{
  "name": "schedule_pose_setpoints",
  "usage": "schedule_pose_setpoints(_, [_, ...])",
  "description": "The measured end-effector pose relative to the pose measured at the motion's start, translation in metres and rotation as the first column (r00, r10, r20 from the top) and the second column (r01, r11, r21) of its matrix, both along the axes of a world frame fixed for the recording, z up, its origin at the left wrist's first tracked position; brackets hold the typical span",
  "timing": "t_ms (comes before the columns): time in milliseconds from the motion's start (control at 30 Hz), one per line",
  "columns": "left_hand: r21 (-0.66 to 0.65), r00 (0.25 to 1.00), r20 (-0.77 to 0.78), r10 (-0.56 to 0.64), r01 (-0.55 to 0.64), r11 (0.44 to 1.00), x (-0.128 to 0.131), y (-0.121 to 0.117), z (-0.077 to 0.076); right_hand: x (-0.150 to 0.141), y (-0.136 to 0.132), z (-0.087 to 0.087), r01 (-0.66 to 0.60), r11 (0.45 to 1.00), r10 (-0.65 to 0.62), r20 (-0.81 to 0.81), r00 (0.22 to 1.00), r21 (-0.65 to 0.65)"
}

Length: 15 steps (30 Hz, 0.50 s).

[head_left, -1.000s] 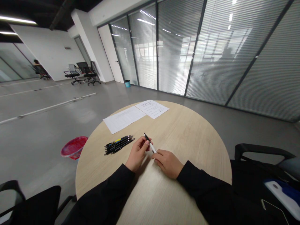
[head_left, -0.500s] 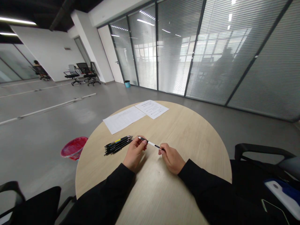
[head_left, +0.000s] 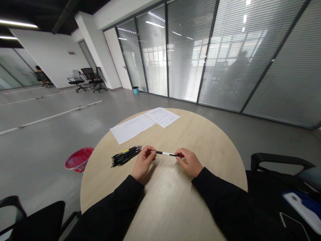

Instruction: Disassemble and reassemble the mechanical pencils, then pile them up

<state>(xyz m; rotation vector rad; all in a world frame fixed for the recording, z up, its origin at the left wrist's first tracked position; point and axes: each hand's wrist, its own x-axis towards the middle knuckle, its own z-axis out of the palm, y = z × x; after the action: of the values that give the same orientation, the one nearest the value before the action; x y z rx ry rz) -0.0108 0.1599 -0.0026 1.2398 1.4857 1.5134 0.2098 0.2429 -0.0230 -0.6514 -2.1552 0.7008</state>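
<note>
A black-and-white pen (head_left: pixel 166 153) is stretched level between my two hands, just above the round wooden table (head_left: pixel 200 134). My left hand (head_left: pixel 144 161) pinches its left end between thumb and fingers. At the other end, my right hand (head_left: pixel 188 162) grips the black tip, and its fingers partly hide it. Left of my left hand lies a pile of several black pens (head_left: pixel 126 156), one of them with a yellow part. The pile and my left hand are very close together.
Two printed paper sheets (head_left: pixel 132 128) lie at the table's far side. A red-lined bin (head_left: pixel 79 159) stands on the floor at left. Black chairs flank the table, the right one (head_left: pixel 281 160) with a phone (head_left: pixel 294 226) on or near its seat.
My right hand has moved a little right and up, turning the pen from a downward slant to nearly level. My left hand has stayed almost in place, still holding the pen.
</note>
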Motion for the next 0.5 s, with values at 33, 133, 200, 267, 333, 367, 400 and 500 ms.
schedule_pose_setpoints(33, [-0.005, 1.0, -0.008, 0.0, -0.001, 1.0, 0.0, 0.0, 0.0, 0.001, 0.001, 0.0, -0.006, 1.0, 0.006, 0.003, 1.0, 0.002])
schedule_pose_setpoints(133, [-0.029, 0.999, -0.044, -0.007, 0.006, 1.0, 0.001, -0.001, 0.001, 0.004, 0.007, -0.002, -0.012, 1.0, 0.011, 0.044, 0.999, 0.019])
schedule_pose_setpoints(200, [-0.048, 0.997, -0.082, -0.014, 0.01, 0.999, 0.002, -0.001, 0.002, 0.006, 0.013, -0.004, -0.001, 1.0, -0.002, 0.096, 0.995, 0.032])
schedule_pose_setpoints(267, [-0.054, 0.993, -0.12, -0.012, 0.006, 0.999, 0.002, -0.001, 0.002, 0.009, 0.019, -0.007, 0.012, 0.999, -0.017, 0.149, 0.989, 0.033])
schedule_pose_setpoints(333, [-0.04, 0.989, -0.149, 0.01, -0.016, 0.999, 0.001, -0.001, 0.001, 0.012, 0.026, -0.009, 0.004, 0.999, -0.013, 0.183, 0.983, 0.047])
schedule_pose_setpoints(367, [-0.031, 0.986, -0.164, 0.025, -0.031, 0.999, 0.0, -0.001, 0.0, 0.015, 0.031, -0.01, 0.015, 0.998, -0.026, 0.194, 0.981, 0.058])
schedule_pose_setpoints(400, [-0.023, 0.983, -0.181, 0.039, -0.044, 0.999, -0.001, 0.0, -0.002, 0.018, 0.035, -0.011, 0.035, 0.997, -0.048, 0.202, 0.978, 0.069])
schedule_pose_setpoints(500, [-0.02, 0.967, -0.25, 0.049, -0.055, 0.998, -0.004, 0.0, -0.007, 0.03, 0.052, -0.014, 0.13, 0.987, -0.147, 0.197, 0.969, 0.093])
